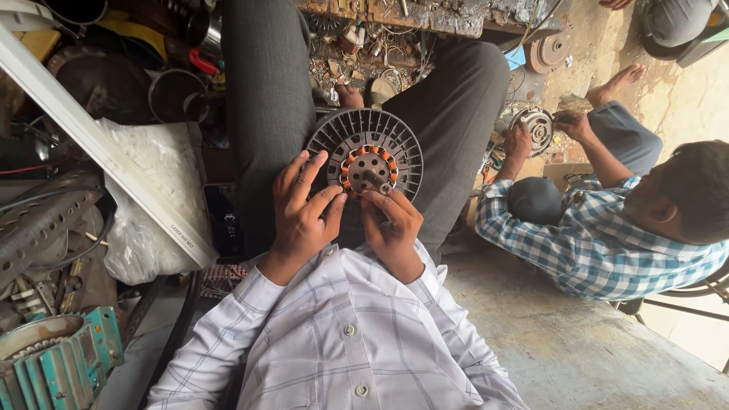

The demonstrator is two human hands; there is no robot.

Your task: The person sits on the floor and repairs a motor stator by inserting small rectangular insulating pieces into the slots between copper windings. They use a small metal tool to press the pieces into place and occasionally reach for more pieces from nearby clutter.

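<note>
Holding the round motor [370,163] on the lap, between the knees, both hands grip it. The left hand [302,212] wraps its near edge, fingers curled. The right hand [393,228] pinches by the copper coils [357,156]. It seems best to keep the motor steady and press softly. A co-worker [607,228] sits nearby with another motor [536,127].
</note>
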